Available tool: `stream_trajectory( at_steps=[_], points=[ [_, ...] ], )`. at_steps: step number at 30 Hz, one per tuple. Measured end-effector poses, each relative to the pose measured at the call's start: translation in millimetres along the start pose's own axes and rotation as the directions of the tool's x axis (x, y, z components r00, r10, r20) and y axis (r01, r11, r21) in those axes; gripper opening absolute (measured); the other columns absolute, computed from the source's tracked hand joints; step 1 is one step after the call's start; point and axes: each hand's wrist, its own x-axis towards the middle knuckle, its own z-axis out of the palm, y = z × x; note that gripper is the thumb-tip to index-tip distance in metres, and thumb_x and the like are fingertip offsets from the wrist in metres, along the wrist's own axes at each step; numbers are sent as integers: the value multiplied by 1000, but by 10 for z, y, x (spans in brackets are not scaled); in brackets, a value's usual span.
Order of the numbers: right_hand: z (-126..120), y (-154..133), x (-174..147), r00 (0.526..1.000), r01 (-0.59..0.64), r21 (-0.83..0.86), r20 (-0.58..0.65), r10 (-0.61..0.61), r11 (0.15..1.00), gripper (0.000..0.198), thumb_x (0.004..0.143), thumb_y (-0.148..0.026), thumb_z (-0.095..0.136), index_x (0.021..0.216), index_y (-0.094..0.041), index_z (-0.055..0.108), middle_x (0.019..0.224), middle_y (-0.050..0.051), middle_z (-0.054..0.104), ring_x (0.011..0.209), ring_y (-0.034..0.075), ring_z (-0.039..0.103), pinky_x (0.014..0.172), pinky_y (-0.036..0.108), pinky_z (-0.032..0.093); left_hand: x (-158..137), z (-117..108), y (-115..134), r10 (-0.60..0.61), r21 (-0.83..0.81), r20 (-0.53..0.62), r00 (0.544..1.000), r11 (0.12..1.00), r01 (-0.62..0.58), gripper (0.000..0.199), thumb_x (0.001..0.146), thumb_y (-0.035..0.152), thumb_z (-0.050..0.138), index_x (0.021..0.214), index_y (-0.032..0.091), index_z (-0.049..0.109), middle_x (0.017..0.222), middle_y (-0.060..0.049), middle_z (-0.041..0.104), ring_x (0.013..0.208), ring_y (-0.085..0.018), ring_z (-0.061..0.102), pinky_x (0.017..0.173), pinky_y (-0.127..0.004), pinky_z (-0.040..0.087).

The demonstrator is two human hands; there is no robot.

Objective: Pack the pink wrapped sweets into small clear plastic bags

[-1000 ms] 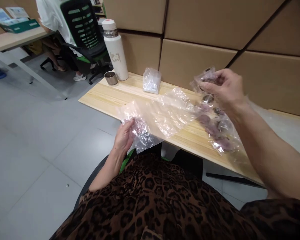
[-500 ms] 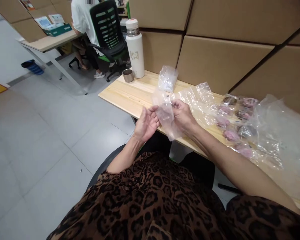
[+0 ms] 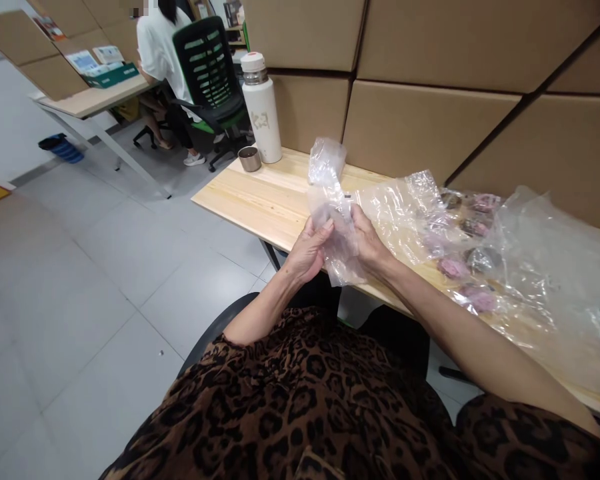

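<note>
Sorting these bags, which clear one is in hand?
The small empty bag pinched between left hand and right hand; the others lie on the table.

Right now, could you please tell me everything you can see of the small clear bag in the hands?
The small bag is thin, clear, crinkled plastic, soft and glossy. It is held upright over the table edge, its top rising above the fingers and its bottom hanging below them. The left hand pinches its left side and the right hand its right side, thumbs at the front. A small dark mark shows near its upper right edge. It looks empty, though the wrinkles make that hard to confirm.
</note>
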Motion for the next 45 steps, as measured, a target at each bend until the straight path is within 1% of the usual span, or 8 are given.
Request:
stream_trajectory(
  at_steps=[4, 9, 18, 26, 32, 37, 42, 45],
  points=[
    [-17, 12, 28, 998, -61, 136, 10, 60, 989, 71, 78, -91, 79, 98, -30, 49, 98, 6, 67, 97, 29, 65, 76, 42, 56, 6, 15, -33, 25, 27, 6, 1000, 999, -26, 34, 95, 13, 84, 126, 20, 73, 142, -9, 78, 153, -26, 64, 137, -46, 40],
    [-39, 67, 77, 994, 103, 218, -65, -91, 971, 70, 72, -83, 90, 99, -28, 56, 102, 3, 73, 96, 24, 70, 81, 38, 60, 8, -5, -40, 34, 54, 19, 999, 998, -35, 47, 86, 15, 92, 129, 23, 75, 139, -7, 79, 153, -29, 63, 136, -48, 41],
    [-15, 122, 95, 978, 114, 319, -202, -50, 941, 64, 55, -55, 108, 92, -25, 67, 87, -1, 71, 78, 16, 64, 71, 31, 57, 117, -82, -29, -26, 99, 60, 998, 995, 20, 32, 84, 34, 98, 105, 16, 82, 95, -3, 83, 105, -22, 80, 115, -38, 56],
    [-211, -5, 112, 995, -102, 441, 26, 101, 892, 60, 50, -41, 111, 96, -20, 77, 94, 5, 79, 85, 21, 73, 82, 37, 62, 193, -188, -17, -32, 199, 88, 996, 980, 14, 56, 65, 43, 110, 108, 18, 84, 98, -6, 87, 112, -29, 82, 110, -43, 57],
    [-183, 69, 100, 991, -2, 428, -121, 59, 904, 63, 49, -39, 113, 92, -22, 70, 86, -1, 76, 76, 15, 68, 71, 29, 57, 228, -194, 38, -11, 287, 117, 993, 958, -23, 59, 59, 48, 111, 103, 19, 85, 100, -6, 88, 90, -22, 81, 99, -39, 59],
    [-104, 138, 55, 992, -18, 448, -104, 72, 894, 59, 47, -40, 112, 84, -22, 69, 78, -1, 73, 70, 15, 66, 67, 30, 57, 252, -160, 78, -62, 253, 126, 990, 967, 29, 53, 55, 39, 112, 93, 16, 84, 88, -4, 85, 77, -16, 76, 91, -34, 59],
    [-176, 189, 58, 999, -25, 315, -38, 39, 949, 47, 59, -44, 103, 85, -21, 72, 90, 5, 77, 87, 24, 74, 83, 41, 64, 276, -163, 92, -62, 241, 127, 990, 970, 30, 52, 50, 30, 112, 92, 16, 83, 88, -3, 84, 78, -15, 76, 93, -34, 60],
    [-264, 173, 10, 975, 131, 8, -184, -127, 991, 35, 79, -43, 86, 105, -21, 79, 118, 13, 78, 108, 29, 75, 94, 50, 66, 293, -175, 59, -12, 254, 100, 995, 967, -14, 53, 51, 30, 110, 96, 18, 83, 94, -4, 86, 86, -20, 79, 101, -39, 60]
  ],
)
